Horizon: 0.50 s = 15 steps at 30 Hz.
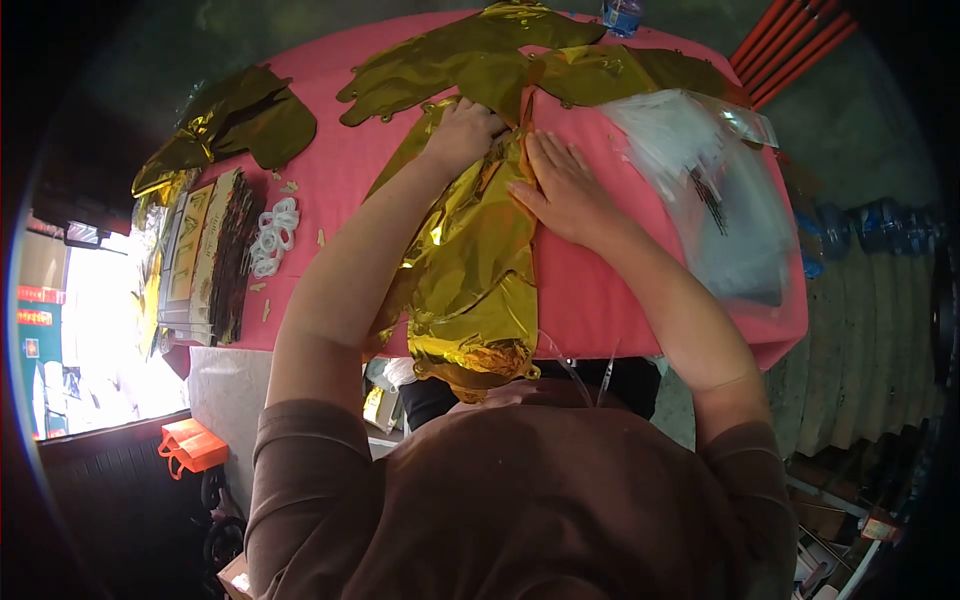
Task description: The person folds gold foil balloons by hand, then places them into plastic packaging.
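Note:
A long, flat gold foil balloon (475, 270) lies creased across the table in front of me, its near end hanging over the front edge by my body. My left hand (466, 136) is on its upper part, fingers bent and closed on the foil; the fingertips are partly hidden. Along the balloon's right edge my right hand (568, 192) lies flat with fingers stretched out and thumb apart, touching foil and cloth. Beyond both hands, another flat gold foil piece (450, 65) spreads over the far side of the table.
The table wears a pink cloth (330, 200). At left are folded gold foil (235, 120), a stack of printed cards (205, 255) and white coiled strips (273, 238). Clear plastic bags (735, 220) lie at right. A bottle (622, 16) stands at the far edge, near red poles (790, 45).

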### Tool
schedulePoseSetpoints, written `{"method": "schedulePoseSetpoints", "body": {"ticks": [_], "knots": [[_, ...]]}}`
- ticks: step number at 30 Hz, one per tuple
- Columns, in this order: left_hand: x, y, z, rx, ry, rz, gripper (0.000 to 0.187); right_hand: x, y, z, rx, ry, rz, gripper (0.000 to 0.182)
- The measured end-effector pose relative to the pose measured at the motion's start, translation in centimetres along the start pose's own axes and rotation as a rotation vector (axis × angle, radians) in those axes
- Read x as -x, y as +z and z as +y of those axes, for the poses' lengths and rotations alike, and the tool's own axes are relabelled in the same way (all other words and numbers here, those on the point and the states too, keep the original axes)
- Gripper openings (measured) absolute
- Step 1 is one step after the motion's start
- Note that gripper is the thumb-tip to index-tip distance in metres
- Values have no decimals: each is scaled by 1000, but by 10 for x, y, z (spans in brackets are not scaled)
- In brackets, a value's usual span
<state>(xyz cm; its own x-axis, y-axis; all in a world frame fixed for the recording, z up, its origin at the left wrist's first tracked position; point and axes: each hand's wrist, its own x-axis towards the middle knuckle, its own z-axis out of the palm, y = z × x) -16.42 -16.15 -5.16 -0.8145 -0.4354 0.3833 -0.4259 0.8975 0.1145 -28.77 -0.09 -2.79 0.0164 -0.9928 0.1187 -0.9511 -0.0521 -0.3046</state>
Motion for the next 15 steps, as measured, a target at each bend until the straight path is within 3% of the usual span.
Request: {"method": "schedulePoseSetpoints", "body": {"ticks": [4, 6, 8, 10, 12, 13, 15], "knots": [[-3, 3, -5, -17, -54, -104, 22, -2, 3, -9, 73, -19, -7, 73], [-2, 6, -6, 65, 55, 33, 24, -4, -2, -16, 117, 3, -71, 73], [-3, 8, -9, 32, 51, 7, 25, -5, -5, -15, 165, 25, -130, 73], [-5, 0, -4, 0, 43, -21, 26, -6, -6, -8, -8, -12, -147, 70], [-8, -6, -2, -2, -78, -246, 26, -6, -8, 1, -158, -7, -148, 68], [-6, -3, -4, 0, -84, -249, 26, -4, -9, 5, -306, -1, -142, 66], [-5, -1, -7, -16, -4, -140, 26, 6, -14, 9, -249, -28, -132, 64]]}}
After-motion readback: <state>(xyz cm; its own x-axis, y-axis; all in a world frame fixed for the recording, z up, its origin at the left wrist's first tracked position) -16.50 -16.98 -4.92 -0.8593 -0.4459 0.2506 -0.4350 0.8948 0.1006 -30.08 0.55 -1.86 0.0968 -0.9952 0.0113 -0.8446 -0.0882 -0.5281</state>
